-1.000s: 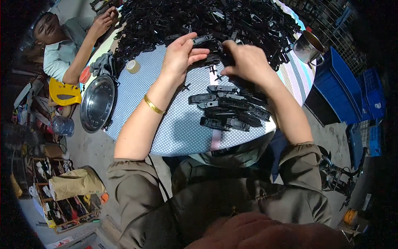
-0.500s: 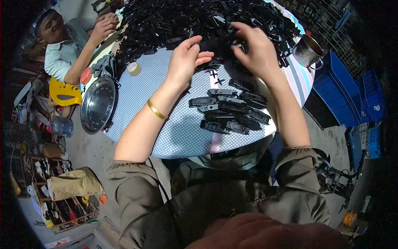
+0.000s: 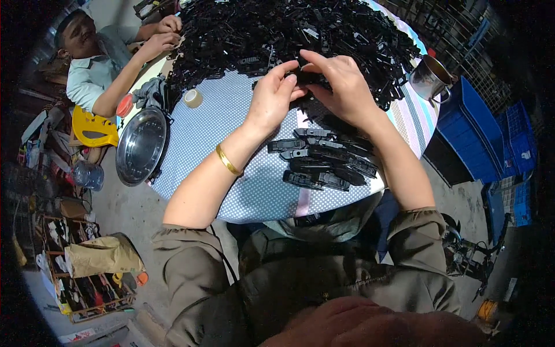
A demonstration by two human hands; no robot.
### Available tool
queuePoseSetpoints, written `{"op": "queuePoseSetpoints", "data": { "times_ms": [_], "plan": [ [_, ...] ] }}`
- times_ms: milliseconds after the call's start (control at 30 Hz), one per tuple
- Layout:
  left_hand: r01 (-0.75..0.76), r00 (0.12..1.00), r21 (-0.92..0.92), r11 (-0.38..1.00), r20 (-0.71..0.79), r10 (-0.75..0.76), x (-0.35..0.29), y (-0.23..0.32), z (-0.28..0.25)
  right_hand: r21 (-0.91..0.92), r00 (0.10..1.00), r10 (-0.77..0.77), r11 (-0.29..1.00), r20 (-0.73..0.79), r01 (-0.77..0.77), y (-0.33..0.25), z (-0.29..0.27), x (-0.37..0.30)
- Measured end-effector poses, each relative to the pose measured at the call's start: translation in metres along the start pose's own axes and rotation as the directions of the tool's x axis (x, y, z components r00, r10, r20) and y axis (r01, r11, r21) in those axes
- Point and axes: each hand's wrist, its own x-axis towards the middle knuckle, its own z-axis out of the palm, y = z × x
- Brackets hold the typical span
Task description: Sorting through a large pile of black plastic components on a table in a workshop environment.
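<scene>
Both your hands now off big black heap [image 3: 289, 34], pulled back toward its near edge. 0.5 s ago right hand [image 3: 347, 87] was reaching deeper into pile; now it meets left hand [image 3: 272, 98] over dotted tablecloth [image 3: 231, 173]. Fingers of both pinched on 1 small black plastic part [image 3: 309, 76] between them. Looks like picking done, fitting underway. Finished row of black pieces [image 3: 324, 162] sits unchanged just below your wrists. Steel plate [image 3: 140, 146] at table's left edge, metal mug [image 3: 430, 78] on right side.

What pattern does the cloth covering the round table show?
The tablecloth is pale blue with small white dots, seen best in the head view.
</scene>
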Motion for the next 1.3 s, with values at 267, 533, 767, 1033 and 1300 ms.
{"op": "queuePoseSetpoints", "data": {
  "times_ms": [267,533,767,1033,1300],
  "plan": [
    [-0.149,0.989,0.231,0.962,0.011,0.151,0.003,-0.009,-0.005,-0.068,0.992,-0.118,0.991,-0.035,0.115,-0.013,0.002,0.003],
    [-0.105,0.994,-0.057,0.993,0.005,0.105,0.000,0.016,-0.004,0.583,0.914,0.378,0.712,0.150,-0.390,0.003,0.003,0.005],
    [-0.104,0.983,-0.085,0.991,0.144,0.116,0.001,0.026,-0.010,0.662,0.849,0.389,0.535,0.358,-0.524,0.016,-0.016,0.004],
    [-0.244,0.822,0.283,0.927,0.568,0.043,-0.024,0.024,0.014,0.305,0.871,0.481,0.818,0.106,-0.488,0.048,-0.007,-0.006],
    [-0.215,0.762,0.307,0.927,0.646,-0.037,-0.017,0.014,0.008,-0.135,0.988,0.052,0.990,0.145,-0.032,0.025,0.015,-0.006]
  ]
}}
